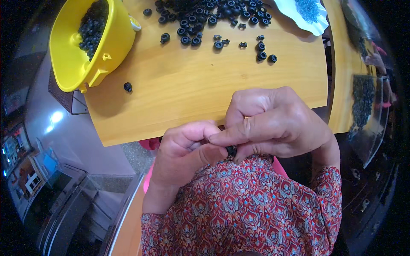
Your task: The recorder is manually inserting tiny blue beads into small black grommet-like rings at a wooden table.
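Note:
My left hand (185, 149) and my right hand (273, 123) meet just off the near edge of the wooden table, above my patterned garment. Between their fingertips sits a small black part (231, 150), mostly covered by the fingers. My left thumb and fingers pinch it from the left, while the right thumb and forefinger close on it from the other side. On the table beyond lie a pile of small black round parts (205, 13) and several small dark connector pieces (243, 45). A single black part (127, 87) lies apart at the left.
A yellow plastic tub (113, 55) with black parts inside stands at the table's left edge. At the far right is a white scalloped dish (294, 19) holding tiny bluish pieces. A clear bag (371, 111) of dark parts is beyond the wooden table's (179, 85) right side.

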Motion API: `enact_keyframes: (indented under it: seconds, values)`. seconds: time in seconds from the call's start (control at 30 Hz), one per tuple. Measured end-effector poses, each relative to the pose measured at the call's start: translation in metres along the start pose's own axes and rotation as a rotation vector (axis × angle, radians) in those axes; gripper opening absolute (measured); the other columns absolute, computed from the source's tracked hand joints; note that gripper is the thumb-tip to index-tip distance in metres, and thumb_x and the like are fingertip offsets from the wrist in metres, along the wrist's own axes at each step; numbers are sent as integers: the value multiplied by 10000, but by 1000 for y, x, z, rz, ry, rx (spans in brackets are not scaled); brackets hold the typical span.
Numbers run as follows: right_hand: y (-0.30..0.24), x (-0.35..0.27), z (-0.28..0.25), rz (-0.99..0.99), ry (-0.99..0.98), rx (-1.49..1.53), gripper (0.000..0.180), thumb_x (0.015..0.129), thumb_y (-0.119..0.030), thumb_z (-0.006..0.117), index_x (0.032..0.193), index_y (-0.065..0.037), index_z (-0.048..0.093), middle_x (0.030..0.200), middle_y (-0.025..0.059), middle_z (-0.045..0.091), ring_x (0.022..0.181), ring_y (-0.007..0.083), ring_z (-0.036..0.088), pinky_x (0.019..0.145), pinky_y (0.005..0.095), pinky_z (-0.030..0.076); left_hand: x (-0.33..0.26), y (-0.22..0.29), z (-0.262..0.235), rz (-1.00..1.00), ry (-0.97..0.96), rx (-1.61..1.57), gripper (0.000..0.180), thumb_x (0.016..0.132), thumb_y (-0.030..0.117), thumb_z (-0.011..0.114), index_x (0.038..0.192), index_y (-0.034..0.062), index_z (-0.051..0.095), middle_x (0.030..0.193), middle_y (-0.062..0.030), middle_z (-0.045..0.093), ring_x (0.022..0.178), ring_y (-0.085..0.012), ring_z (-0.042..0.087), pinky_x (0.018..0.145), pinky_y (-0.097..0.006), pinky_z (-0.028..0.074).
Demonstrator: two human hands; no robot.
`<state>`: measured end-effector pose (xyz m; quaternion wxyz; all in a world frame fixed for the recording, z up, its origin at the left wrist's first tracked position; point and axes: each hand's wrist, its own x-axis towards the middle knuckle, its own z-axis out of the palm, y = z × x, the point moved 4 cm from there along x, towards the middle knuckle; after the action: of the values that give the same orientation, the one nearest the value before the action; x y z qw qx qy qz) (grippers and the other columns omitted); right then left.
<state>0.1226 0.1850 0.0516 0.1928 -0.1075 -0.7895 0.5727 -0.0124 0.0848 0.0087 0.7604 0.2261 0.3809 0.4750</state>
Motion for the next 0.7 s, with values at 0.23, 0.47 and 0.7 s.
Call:
enact_keyframes:
  seconds: [0.23,0.47,0.7]
  values:
    - [4,-5,2,-35,41,-5,298,676,-104,748,949,-24,660,788,98,596,737,279,606,625,361,496,-2,1,6,-4,13,57,89,891,98,634,906,18,599,777,6,575,697,-44,508,634,-184,409]
    - [11,-6,6,-63,113,-33,233,688,-108,747,891,-26,667,760,90,603,711,262,610,616,343,500,-1,-11,11,-1,92,-57,124,901,130,627,908,17,577,753,-6,571,663,-56,522,609,-191,421]
    - [39,-5,10,-6,186,-15,195,747,-118,741,893,0,690,745,101,623,661,230,607,582,311,474,16,-19,-6,-111,249,-60,226,923,226,598,918,2,572,722,-26,571,592,-90,533,550,-196,416]
